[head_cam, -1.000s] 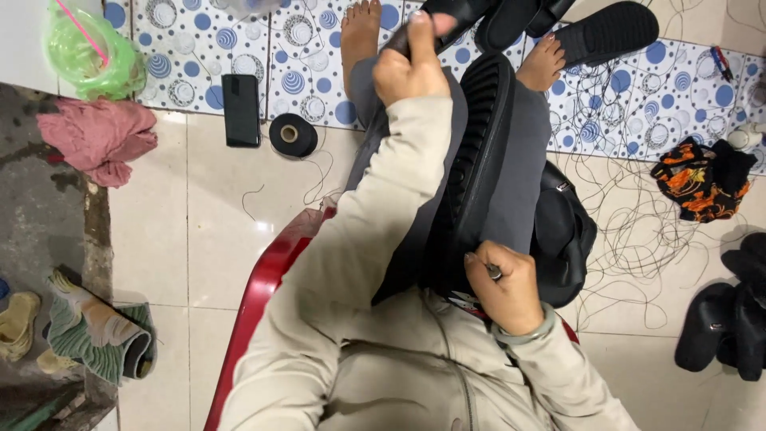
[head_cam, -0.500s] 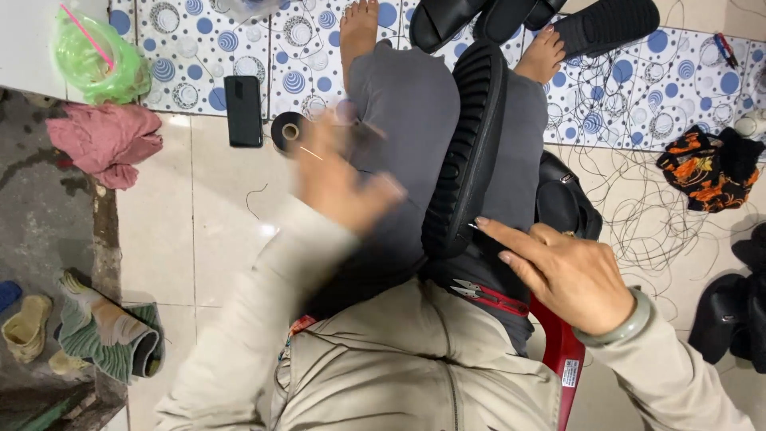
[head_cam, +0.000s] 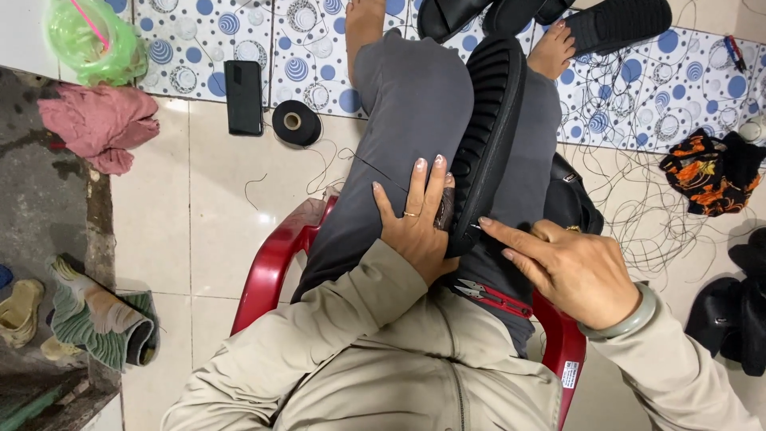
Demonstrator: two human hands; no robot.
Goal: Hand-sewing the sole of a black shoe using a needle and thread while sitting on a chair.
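Note:
A black ribbed shoe (head_cam: 491,120) lies lengthwise on my lap, across my grey trousers. My left hand (head_cam: 415,227) rests flat on my thigh with fingers spread, its side against the shoe's near end. A thin dark thread (head_cam: 375,172) runs over the thigh just beyond its fingertips. My right hand (head_cam: 570,267) pinches the shoe's near edge between thumb and forefinger; I cannot tell whether a needle sits in the pinch. Small red-handled snips (head_cam: 495,294) lie on my lap below both hands.
I sit on a red plastic chair (head_cam: 275,259). On the floor to the left lie a black phone (head_cam: 243,96), a black thread spool (head_cam: 296,122) and a pink cloth (head_cam: 100,124). Loose thread (head_cam: 638,207), a black bag (head_cam: 570,203) and black sandals (head_cam: 614,20) lie to the right and ahead.
My left hand, raised and pulling out to the left before, has come down flat on my thigh beside the shoe. My right hand has closed its open fingers onto the shoe's edge.

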